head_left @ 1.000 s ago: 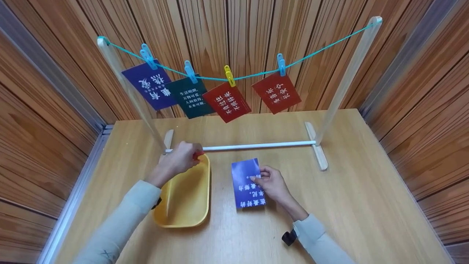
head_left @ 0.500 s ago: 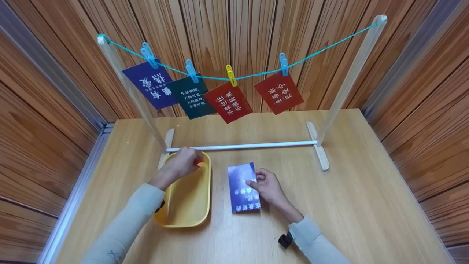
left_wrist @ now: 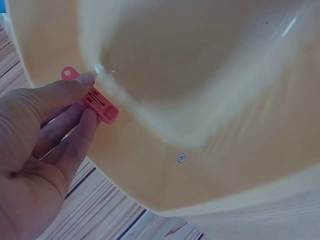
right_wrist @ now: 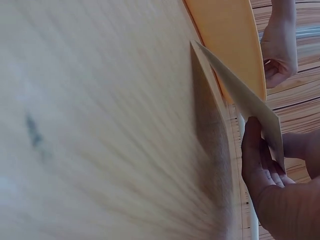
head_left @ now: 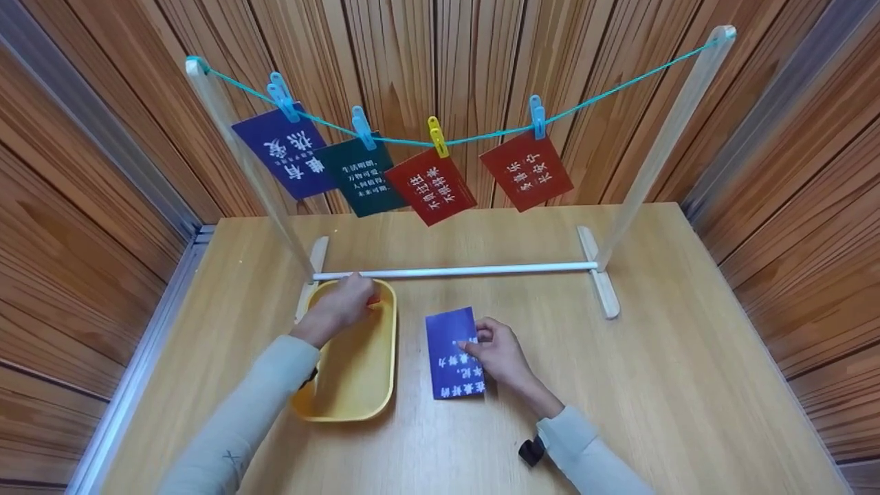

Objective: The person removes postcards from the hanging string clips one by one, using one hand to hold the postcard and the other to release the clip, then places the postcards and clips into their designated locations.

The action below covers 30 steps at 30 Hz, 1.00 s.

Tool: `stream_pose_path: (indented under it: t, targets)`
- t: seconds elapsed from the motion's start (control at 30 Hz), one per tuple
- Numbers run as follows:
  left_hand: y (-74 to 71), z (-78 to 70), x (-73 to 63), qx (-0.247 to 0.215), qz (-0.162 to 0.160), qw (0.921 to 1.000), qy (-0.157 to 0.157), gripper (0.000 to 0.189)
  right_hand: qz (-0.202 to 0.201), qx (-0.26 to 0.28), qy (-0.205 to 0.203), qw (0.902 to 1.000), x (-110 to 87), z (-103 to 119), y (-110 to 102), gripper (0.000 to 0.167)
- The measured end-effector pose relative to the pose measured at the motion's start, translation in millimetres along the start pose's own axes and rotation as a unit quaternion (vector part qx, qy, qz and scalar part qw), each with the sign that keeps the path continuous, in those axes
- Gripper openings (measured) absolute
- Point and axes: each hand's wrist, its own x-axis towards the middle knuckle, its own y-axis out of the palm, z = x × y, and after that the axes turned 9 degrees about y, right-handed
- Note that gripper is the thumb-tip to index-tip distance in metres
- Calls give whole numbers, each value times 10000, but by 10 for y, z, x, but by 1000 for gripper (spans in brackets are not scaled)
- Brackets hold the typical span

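Clip and card, closer together

Through my feed I see the left hand sitting slightly lower than a second ago, over the far end of the yellow tray, at nine o'clock from the blue card. Its thumb and fingers pinch a pink-red clip. The right hand, at the card's three o'clock, pinches that card's edge, thumb on top; it has edged toward the tray. The card tilts above the table; I can't tell whether any edge touches. At twelve, four cards hang clipped on the green line. As I judge it, clip and card are nearer each other, both off the line.
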Motion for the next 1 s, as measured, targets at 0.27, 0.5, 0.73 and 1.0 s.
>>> stream_pose_path:
  t: [0.27, 0.5, 0.73, 1.0]
  targets:
    - [54, 37, -19, -1136, 248, 9901, -783, 20, -375, -412, -202, 9982, -18, 3, 45, 24]
    - [110, 100, -43, -687, 286, 9949, -678, 14, -915, -1703, -247, 9808, -53, -5, 52, 19]
    - [135, 128, -10, -162, 353, 9983, -423, 14, -1084, -2395, -358, 9642, -53, 0, 60, 25]
    - [159, 116, 25, 236, 400, 9986, -237, 11, -923, -2600, -406, 9603, -5, 29, 57, 30]
